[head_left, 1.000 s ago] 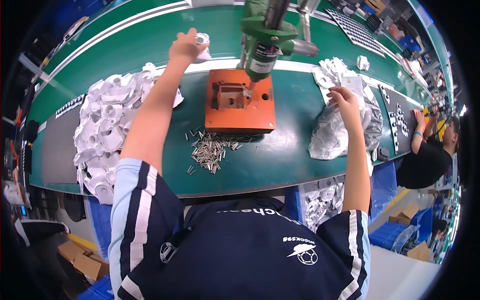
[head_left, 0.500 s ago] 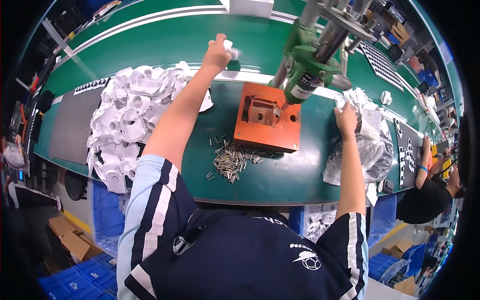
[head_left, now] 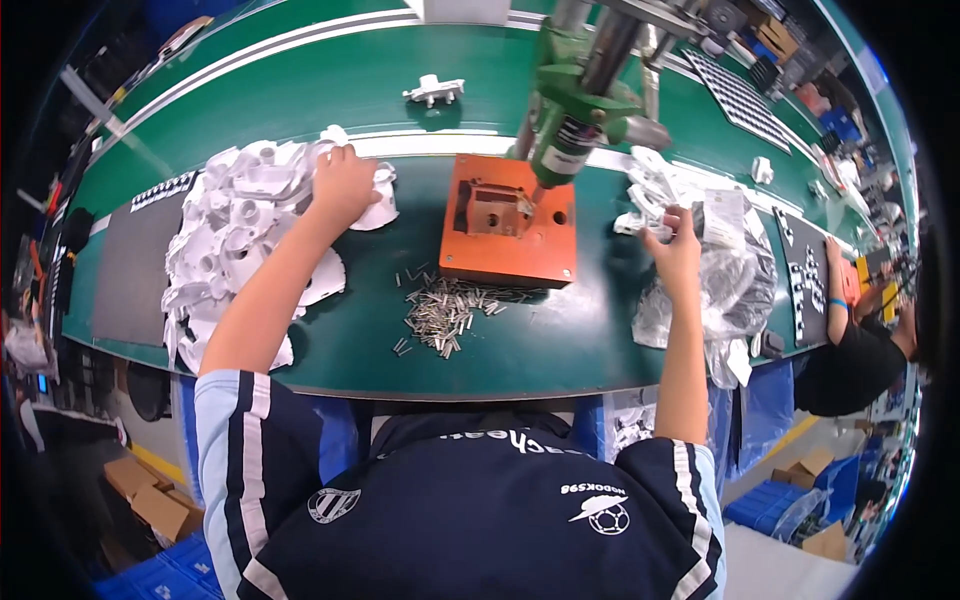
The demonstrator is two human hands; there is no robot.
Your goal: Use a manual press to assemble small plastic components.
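My left hand (head_left: 343, 183) rests on the right edge of a heap of white plastic parts (head_left: 235, 225) on the green bench, fingers curled over one of them. My right hand (head_left: 676, 242) is closed on a small white plastic part at the edge of a clear plastic bag (head_left: 720, 280) full of white parts. Between the hands stands an orange fixture block (head_left: 508, 222) under a green press head (head_left: 575, 120). A scatter of small metal pins (head_left: 445, 312) lies in front of the block. One white part (head_left: 434, 90) lies alone on the far belt.
A dark mat (head_left: 130, 270) lies left of the heap. Black trays of small parts (head_left: 740, 95) sit at the far right. Another person in black (head_left: 860, 345) works at the right end of the bench. Cardboard boxes (head_left: 150, 495) and blue crates stand on the floor.
My left hand has let go of the white part on the far belt and drawn back onto the heap. My right hand stays at the bag. My head has shifted, moving the view.
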